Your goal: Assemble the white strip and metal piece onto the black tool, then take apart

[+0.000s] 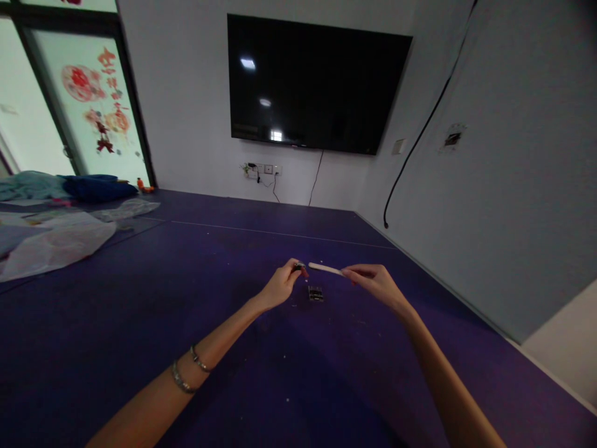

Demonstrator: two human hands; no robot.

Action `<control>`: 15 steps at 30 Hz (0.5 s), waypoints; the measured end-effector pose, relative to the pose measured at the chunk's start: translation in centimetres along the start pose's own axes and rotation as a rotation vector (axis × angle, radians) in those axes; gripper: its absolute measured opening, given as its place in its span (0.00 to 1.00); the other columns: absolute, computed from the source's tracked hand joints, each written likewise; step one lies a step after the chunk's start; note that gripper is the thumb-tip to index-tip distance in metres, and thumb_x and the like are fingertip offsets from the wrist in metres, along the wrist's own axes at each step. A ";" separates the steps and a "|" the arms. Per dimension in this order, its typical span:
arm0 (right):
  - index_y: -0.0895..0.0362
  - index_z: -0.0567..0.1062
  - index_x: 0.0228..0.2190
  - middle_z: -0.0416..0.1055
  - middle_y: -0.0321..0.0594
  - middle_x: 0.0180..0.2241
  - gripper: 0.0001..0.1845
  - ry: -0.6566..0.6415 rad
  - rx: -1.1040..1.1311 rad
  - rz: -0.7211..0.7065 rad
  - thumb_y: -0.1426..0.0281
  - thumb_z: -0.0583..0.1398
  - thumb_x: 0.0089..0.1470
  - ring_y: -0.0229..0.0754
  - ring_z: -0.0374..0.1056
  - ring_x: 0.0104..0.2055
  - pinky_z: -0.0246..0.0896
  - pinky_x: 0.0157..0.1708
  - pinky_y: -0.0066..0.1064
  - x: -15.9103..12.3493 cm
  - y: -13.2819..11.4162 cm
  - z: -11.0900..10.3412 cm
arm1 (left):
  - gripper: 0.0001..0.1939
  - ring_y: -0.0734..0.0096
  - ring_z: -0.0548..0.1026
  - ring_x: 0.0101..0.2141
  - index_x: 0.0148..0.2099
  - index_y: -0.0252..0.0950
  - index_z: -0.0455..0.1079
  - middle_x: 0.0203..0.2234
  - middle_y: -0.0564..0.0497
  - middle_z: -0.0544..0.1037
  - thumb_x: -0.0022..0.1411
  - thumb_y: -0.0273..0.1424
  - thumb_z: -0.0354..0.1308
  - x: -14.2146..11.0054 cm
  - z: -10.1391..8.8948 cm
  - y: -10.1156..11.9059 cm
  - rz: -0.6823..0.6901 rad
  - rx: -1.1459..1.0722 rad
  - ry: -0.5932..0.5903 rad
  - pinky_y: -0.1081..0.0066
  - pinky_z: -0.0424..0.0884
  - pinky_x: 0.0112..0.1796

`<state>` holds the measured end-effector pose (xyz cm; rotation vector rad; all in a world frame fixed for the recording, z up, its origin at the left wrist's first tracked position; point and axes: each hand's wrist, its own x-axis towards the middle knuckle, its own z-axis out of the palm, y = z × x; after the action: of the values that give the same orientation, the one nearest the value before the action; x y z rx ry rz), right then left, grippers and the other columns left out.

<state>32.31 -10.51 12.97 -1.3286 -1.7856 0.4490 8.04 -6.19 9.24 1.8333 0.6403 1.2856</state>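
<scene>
My left hand (281, 284) is closed, pinching a small dark object (299, 266) whose kind is too small to make out. My right hand (372, 281) is closed on one end of a flat, pale stick (325, 269) that looks like a wooden craft stick. The stick's free, rounded end points left and hovers close to the small object, with a slight gap between them. Below the stick, on the purple surface, lies a small dark rectangular piece (316, 294) with lighter edges. Tiny white specks are scattered around it.
A broad purple surface (224, 348) stretches to the walls. On the left lie crumpled translucent plastic sheeting (69, 239) and blue cloth (99, 186). A black cable (422, 130) hangs down the right wall, and a large television (317, 84) is mounted ahead above sockets (268, 169).
</scene>
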 end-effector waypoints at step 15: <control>0.53 0.79 0.35 0.76 0.41 0.32 0.14 -0.113 0.042 -0.182 0.61 0.59 0.48 0.42 0.70 0.33 0.63 0.32 0.30 -0.5 -2.0 0.5 | 0.07 0.70 0.69 0.29 0.38 0.38 0.71 0.27 0.52 0.73 0.56 0.27 0.54 -0.3 -0.3 -0.5 -0.004 0.101 -0.071 0.75 0.61 0.35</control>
<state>30.79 -11.59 13.88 -1.1190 -1.9592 0.4666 7.64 -6.06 8.66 1.9491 0.6812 1.1991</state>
